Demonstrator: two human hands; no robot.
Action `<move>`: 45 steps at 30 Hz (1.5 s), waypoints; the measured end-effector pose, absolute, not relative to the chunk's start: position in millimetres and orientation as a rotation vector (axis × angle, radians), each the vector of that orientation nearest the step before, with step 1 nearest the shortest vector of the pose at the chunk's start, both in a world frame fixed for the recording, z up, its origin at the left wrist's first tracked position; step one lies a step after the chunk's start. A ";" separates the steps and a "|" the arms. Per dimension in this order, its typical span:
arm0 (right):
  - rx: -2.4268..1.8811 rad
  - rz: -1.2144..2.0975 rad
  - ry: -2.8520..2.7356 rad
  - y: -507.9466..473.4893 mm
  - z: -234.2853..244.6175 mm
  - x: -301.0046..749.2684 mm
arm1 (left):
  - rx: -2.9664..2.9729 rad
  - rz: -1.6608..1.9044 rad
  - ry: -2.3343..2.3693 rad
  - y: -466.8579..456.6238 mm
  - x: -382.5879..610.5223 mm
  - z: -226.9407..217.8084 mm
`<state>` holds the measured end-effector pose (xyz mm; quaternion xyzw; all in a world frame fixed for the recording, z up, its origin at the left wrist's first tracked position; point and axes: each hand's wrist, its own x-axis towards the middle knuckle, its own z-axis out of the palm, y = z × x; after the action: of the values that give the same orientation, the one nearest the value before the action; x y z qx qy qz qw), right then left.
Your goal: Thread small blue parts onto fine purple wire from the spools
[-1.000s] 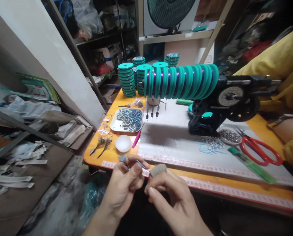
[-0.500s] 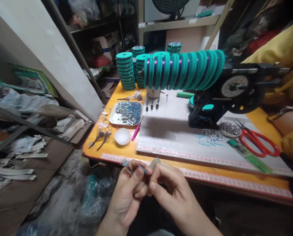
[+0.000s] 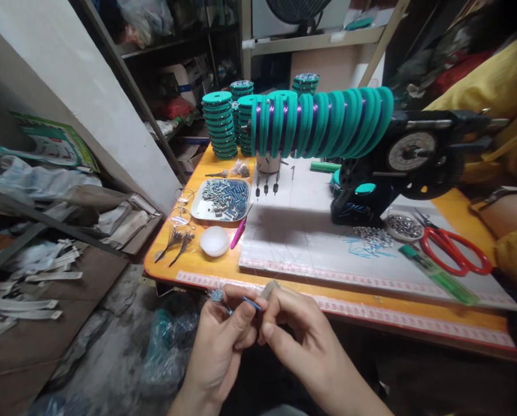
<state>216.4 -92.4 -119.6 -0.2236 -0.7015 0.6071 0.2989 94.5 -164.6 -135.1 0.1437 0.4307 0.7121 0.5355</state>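
Note:
Below the table's front edge my left hand (image 3: 224, 341) pinches a small blue tube (image 3: 252, 302) between thumb and forefinger, and a bit of silvery wire sticks out at its left. My right hand (image 3: 302, 341) is closed against it, fingertips pinched at the tube's right end, with a small grey piece (image 3: 269, 288) showing above them. Both hands touch each other just in front of the orange table (image 3: 206, 263).
On the table stand a tray of blue tubes (image 3: 220, 199), a white dish (image 3: 214, 241), a winding machine (image 3: 397, 167) carrying a row of teal spools (image 3: 323, 121), stacked teal spools (image 3: 218, 124), red scissors (image 3: 455, 251) and a green pen (image 3: 440, 274). Another person's yellow sleeve (image 3: 497, 86) is at right.
My hands have drawn together, so the right fingers now meet the left at the blue tube. The grey piece is mostly hidden. The view tipped down slightly.

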 end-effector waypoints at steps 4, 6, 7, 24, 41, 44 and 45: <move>-0.617 1.422 -1.947 -93.6 -117.1 219.6 | 0.439 1.731 1.100 -168.3 91.9 -137.3; -0.629 1.270 -2.021 -94.8 -115.6 220.7 | 0.446 1.730 1.102 -169.7 91.2 -138.7; -0.625 1.197 -2.053 -95.4 -115.5 221.0 | 0.441 1.726 1.098 -170.2 91.1 -139.2; -0.283 0.516 -2.197 -90.2 -133.7 234.9 | 0.458 1.602 1.142 -173.7 85.0 -139.1; -0.494 0.899 -2.095 -94.9 -123.6 227.2 | 0.848 1.802 1.462 -182.2 80.0 -136.4; -0.461 1.119 -2.086 -99.9 -119.0 224.0 | 0.973 1.803 1.521 -184.2 79.7 -136.8; -0.459 1.152 -2.081 -99.9 -118.3 222.8 | 0.977 1.811 1.523 -184.9 79.4 -137.4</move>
<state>222.8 -99.9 -118.3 -0.1773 -0.8042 0.4450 0.3518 79.4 -184.9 -137.4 0.3658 0.5699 0.6777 0.2866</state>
